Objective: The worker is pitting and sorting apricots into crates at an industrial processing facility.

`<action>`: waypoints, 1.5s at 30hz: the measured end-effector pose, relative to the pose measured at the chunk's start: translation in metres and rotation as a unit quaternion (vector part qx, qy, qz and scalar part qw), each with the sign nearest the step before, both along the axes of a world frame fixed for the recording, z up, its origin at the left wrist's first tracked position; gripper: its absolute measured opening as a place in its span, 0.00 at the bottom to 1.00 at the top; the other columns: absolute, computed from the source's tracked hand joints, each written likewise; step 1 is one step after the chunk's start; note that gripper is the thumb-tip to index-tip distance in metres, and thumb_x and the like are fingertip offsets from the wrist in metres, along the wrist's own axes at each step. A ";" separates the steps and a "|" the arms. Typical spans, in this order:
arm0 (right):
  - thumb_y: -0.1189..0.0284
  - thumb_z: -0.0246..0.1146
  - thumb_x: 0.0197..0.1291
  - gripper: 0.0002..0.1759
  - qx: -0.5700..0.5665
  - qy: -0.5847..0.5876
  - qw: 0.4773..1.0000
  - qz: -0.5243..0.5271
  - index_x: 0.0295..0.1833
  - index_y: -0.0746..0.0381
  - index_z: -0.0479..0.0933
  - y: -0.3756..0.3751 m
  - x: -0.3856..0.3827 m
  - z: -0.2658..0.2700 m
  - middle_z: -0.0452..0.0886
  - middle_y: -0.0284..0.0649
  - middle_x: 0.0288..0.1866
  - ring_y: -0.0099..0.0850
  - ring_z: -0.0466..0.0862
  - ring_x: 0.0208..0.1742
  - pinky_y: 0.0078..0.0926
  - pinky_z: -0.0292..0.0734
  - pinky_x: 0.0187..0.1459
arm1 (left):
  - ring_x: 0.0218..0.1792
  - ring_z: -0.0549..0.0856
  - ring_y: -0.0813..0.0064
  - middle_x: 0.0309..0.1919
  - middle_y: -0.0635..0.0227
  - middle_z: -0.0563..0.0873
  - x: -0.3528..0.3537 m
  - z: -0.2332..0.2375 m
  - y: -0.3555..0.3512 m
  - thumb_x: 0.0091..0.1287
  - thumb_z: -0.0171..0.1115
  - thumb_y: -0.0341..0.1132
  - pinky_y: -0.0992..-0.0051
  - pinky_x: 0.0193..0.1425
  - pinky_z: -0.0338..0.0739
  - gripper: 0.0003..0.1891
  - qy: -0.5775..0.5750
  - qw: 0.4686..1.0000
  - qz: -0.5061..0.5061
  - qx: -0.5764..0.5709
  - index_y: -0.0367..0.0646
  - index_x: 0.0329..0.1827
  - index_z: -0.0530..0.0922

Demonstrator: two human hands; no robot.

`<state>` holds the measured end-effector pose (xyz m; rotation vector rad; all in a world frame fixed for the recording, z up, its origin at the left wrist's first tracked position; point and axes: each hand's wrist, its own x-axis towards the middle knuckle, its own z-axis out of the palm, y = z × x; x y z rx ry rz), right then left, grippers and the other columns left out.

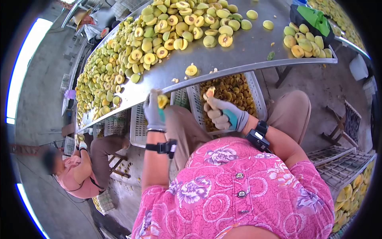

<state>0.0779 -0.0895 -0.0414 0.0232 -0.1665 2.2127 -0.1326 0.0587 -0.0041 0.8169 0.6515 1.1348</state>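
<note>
My left hand (153, 111), in a grey and green work glove, is closed around a yellow peach half (162, 100) just below the table's front edge. My right hand (225, 113), gloved alike, has its fingers curled, with thumb and fingers pinching a small orange-brown piece (209, 93) whose kind I cannot make out. Under that hand stands a white plastic crate (258, 93) filled with brownish-yellow fruit pieces (238, 89). A large heap of green-yellow halved peaches (159, 36) covers much of the metal table (246, 44). One cut peach (191, 70) lies near the edge.
A smaller pile of peaches (306, 42) lies by a green and black bag (316, 22) at the table's right corner. Another person (81, 167) sits at the left, hands near the table. Crates (336, 163) and a wooden stool (344, 123) stand at the right.
</note>
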 end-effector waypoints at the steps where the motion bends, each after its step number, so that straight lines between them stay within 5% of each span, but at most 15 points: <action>1: 0.53 0.48 0.73 0.18 -0.046 -0.107 0.993 -0.021 0.47 0.55 0.73 -0.003 -0.001 -0.002 0.60 0.22 0.20 0.14 0.55 0.11 0.18 0.47 0.10 | 0.38 0.82 0.65 0.36 0.63 0.84 -0.018 0.005 0.005 0.72 0.57 0.44 0.70 0.43 0.79 0.17 0.212 0.969 0.107 0.071 0.35 0.42 0.80; 4: 0.49 0.53 0.69 0.17 -0.127 -0.239 0.963 0.007 0.43 0.51 0.72 -0.006 -0.009 -0.003 0.60 0.21 0.20 0.14 0.58 0.13 0.15 0.49 0.13 | 0.47 0.80 0.65 0.48 0.58 0.82 -0.036 0.019 0.023 0.69 0.59 0.37 0.69 0.55 0.75 0.12 0.545 0.752 0.176 0.327 0.40 0.48 0.81; 7: 0.46 0.54 0.68 0.19 -0.105 -0.294 0.950 0.013 0.35 0.49 0.68 -0.005 -0.010 -0.007 0.61 0.21 0.19 0.15 0.57 0.14 0.16 0.49 0.15 | 0.60 0.75 0.55 0.57 0.54 0.78 -0.009 0.008 0.046 0.66 0.59 0.47 0.62 0.66 0.68 0.22 0.604 0.683 0.039 0.409 0.42 0.56 0.77; 12: 0.45 0.53 0.68 0.19 -0.099 -0.350 0.931 -0.037 0.40 0.49 0.73 -0.004 0.002 -0.021 0.64 0.23 0.19 0.17 0.58 0.13 0.17 0.48 0.16 | 0.60 0.77 0.54 0.58 0.53 0.78 0.085 -0.001 0.076 0.61 0.62 0.51 0.62 0.64 0.70 0.30 0.678 0.650 -0.017 0.343 0.47 0.63 0.72; 14: 0.46 0.54 0.68 0.18 -0.082 -0.370 0.923 -0.062 0.40 0.49 0.71 -0.008 0.009 -0.012 0.65 0.23 0.20 0.17 0.59 0.14 0.18 0.51 0.16 | 0.55 0.80 0.55 0.53 0.54 0.82 0.100 -0.004 0.084 0.58 0.64 0.49 0.63 0.62 0.72 0.27 0.684 0.616 -0.117 0.372 0.49 0.60 0.75; 17: 0.48 0.54 0.69 0.17 -0.079 -0.427 0.895 -0.103 0.43 0.50 0.70 -0.019 0.005 0.012 0.66 0.25 0.21 0.17 0.61 0.14 0.19 0.52 0.15 | 0.53 0.81 0.57 0.48 0.55 0.83 0.095 0.013 0.067 0.57 0.64 0.46 0.64 0.61 0.73 0.20 0.671 0.644 -0.093 0.357 0.51 0.52 0.79; 23: 0.60 0.57 0.69 0.12 0.040 -0.543 0.821 -0.173 0.46 0.57 0.67 -0.035 0.031 0.040 0.69 0.29 0.23 0.19 0.66 0.10 0.18 0.61 0.10 | 0.51 0.80 0.55 0.49 0.53 0.80 -0.063 0.026 0.080 0.55 0.67 0.44 0.60 0.57 0.74 0.21 0.673 0.642 0.104 0.353 0.45 0.50 0.79; 26: 0.63 0.56 0.69 0.10 0.052 -0.629 0.741 -0.231 0.46 0.55 0.67 -0.030 0.053 0.068 0.70 0.29 0.25 0.17 0.65 0.10 0.17 0.59 0.09 | 0.57 0.79 0.54 0.56 0.53 0.77 -0.122 0.060 0.058 0.59 0.64 0.54 0.60 0.61 0.73 0.31 0.811 0.519 0.141 0.230 0.44 0.61 0.74; 28: 0.64 0.57 0.68 0.11 0.094 -0.671 0.673 -0.297 0.50 0.56 0.68 -0.011 0.088 0.065 0.70 0.28 0.26 0.15 0.66 0.13 0.16 0.60 0.11 | 0.61 0.76 0.54 0.59 0.48 0.76 -0.138 0.056 0.065 0.61 0.59 0.58 0.60 0.65 0.69 0.34 0.823 0.515 0.108 0.215 0.43 0.63 0.73; 30: 0.61 0.58 0.67 0.15 0.124 -0.784 0.506 -0.337 0.52 0.59 0.70 0.003 0.120 0.079 0.78 0.37 0.30 0.28 0.79 0.21 0.28 0.73 0.21 | 0.64 0.75 0.54 0.62 0.48 0.74 -0.120 0.062 0.064 0.63 0.54 0.61 0.61 0.67 0.67 0.36 0.837 0.518 0.060 0.167 0.43 0.66 0.70; 31: 0.61 0.58 0.67 0.15 0.123 -0.785 0.504 -0.339 0.52 0.59 0.70 0.012 0.143 0.076 0.78 0.37 0.30 0.28 0.79 0.21 0.28 0.73 0.21 | 0.64 0.74 0.54 0.63 0.48 0.74 -0.112 0.057 0.072 0.63 0.52 0.62 0.60 0.68 0.66 0.37 0.837 0.522 0.020 0.163 0.43 0.67 0.69; 33: 0.57 0.58 0.66 0.18 0.174 -0.878 0.151 -0.419 0.50 0.60 0.71 0.027 0.185 0.063 0.83 0.48 0.38 0.47 0.84 0.37 0.41 0.77 0.38 | 0.64 0.74 0.54 0.62 0.48 0.75 -0.084 0.042 0.094 0.64 0.52 0.60 0.61 0.67 0.67 0.35 0.829 0.532 -0.012 0.171 0.43 0.66 0.70; 35: 0.55 0.58 0.65 0.19 0.133 -0.900 0.150 -0.387 0.50 0.59 0.71 0.022 0.202 0.077 0.82 0.51 0.41 0.52 0.82 0.42 0.45 0.75 0.42 | 0.64 0.74 0.54 0.61 0.49 0.75 -0.056 0.015 0.124 0.65 0.52 0.59 0.61 0.67 0.67 0.33 0.822 0.539 -0.051 0.179 0.42 0.65 0.71; 38: 0.56 0.58 0.65 0.18 0.086 -0.928 0.115 -0.345 0.50 0.58 0.71 0.014 0.220 0.061 0.82 0.52 0.42 0.53 0.82 0.45 0.47 0.75 0.44 | 0.62 0.75 0.54 0.57 0.49 0.77 -0.017 -0.018 0.144 0.69 0.51 0.54 0.62 0.66 0.68 0.28 0.781 0.451 -0.195 0.385 0.41 0.62 0.72; 45: 0.58 0.59 0.65 0.17 0.150 -0.923 0.053 -0.351 0.50 0.58 0.71 0.006 0.228 0.045 0.83 0.48 0.38 0.50 0.83 0.41 0.41 0.77 0.39 | 0.56 0.78 0.53 0.52 0.49 0.80 0.075 0.015 0.088 0.68 0.55 0.47 0.64 0.62 0.71 0.21 0.641 0.624 -0.269 0.357 0.39 0.55 0.75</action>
